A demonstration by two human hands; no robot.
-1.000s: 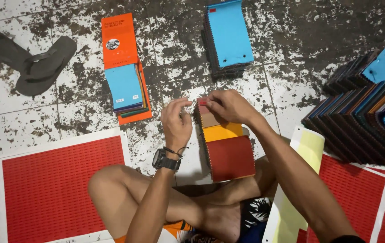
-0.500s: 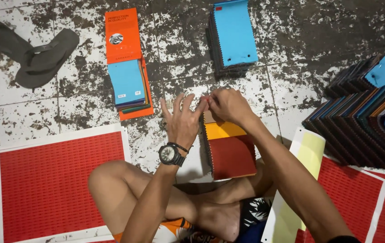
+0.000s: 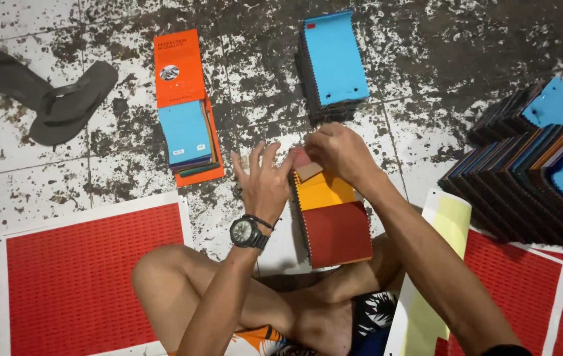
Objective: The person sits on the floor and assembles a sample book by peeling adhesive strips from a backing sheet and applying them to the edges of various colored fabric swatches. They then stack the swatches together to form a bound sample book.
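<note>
Swatch stack (image 3: 331, 221) ctr frame on floor, yellow over red, left hand (image 3: 265, 181) fingers spread beside its top edge, right hand (image 3: 337, 153) pinching top swatch, orange booklet (image 3: 186, 105) upper left, flip-flops (image 3: 44, 92) far left.

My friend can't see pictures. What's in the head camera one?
Both hands, left hand and right hand, meet over a stack of yellow and red fabric swatches on a stained tile floor; beside it lies an orange-backed swatch card.

1. Bare floor (image 3: 116, 165) lies open left of the hands.
2. Orange swatch book (image 3: 186, 109) and blue stack (image 3: 331, 62) flank a narrow lane ahead.
3. Fanned swatch stacks (image 3: 532, 171) block the right (packed close).
</note>
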